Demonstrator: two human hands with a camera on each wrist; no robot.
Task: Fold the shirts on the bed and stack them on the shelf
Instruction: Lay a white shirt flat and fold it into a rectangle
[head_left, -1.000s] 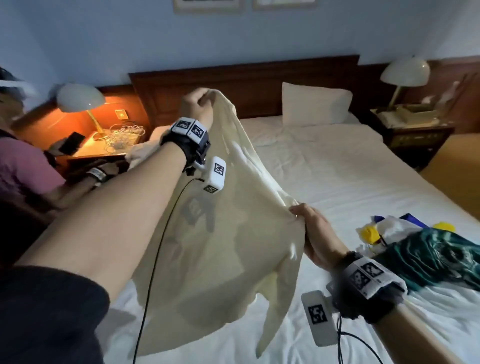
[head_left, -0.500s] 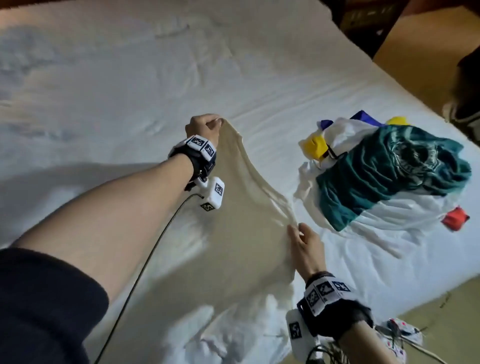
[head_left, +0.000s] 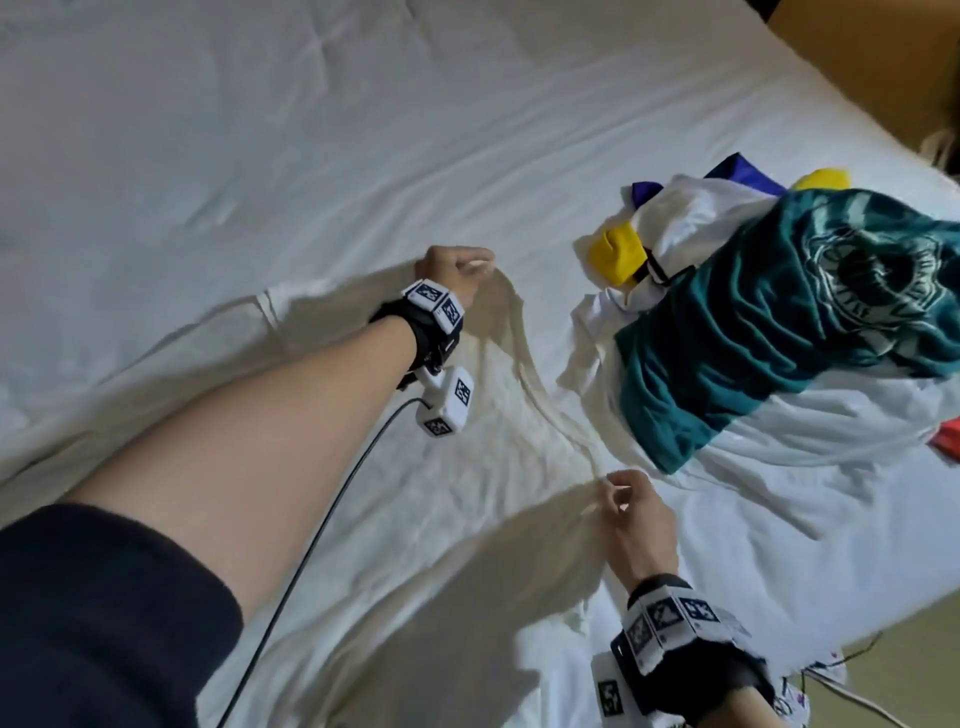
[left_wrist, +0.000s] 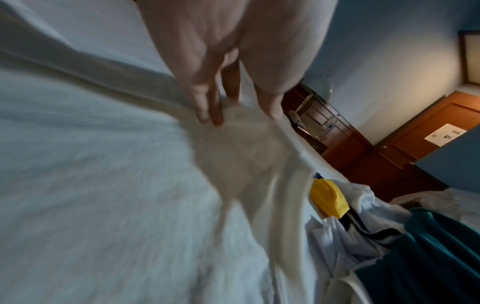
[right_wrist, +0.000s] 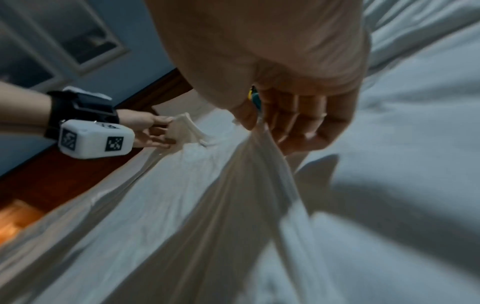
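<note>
A cream shirt (head_left: 467, 467) lies mostly spread on the white bed (head_left: 260, 156), its right edge still lifted. My left hand (head_left: 470, 265) pinches the far corner of that edge (left_wrist: 233, 115). My right hand (head_left: 618, 496) pinches the near corner (right_wrist: 262, 127). The cloth between the two hands hangs in a slack curve just above the sheet. A pile of unfolded shirts (head_left: 779, 322) sits to the right, with a teal printed one on top, white ones under it and yellow and blue bits showing. The shelf is not in view.
The bed's right edge runs diagonally at the upper right, with tan floor (head_left: 883, 78) beyond. A cable (head_left: 322, 545) trails from my left wrist across the cream shirt. A wooden nightstand with a lamp (left_wrist: 319, 107) stands past the bed's far side.
Both hands have come down from chest height with the cream shirt, which now lies over the sheet instead of hanging in the air. My head has tilted down to the bed.
</note>
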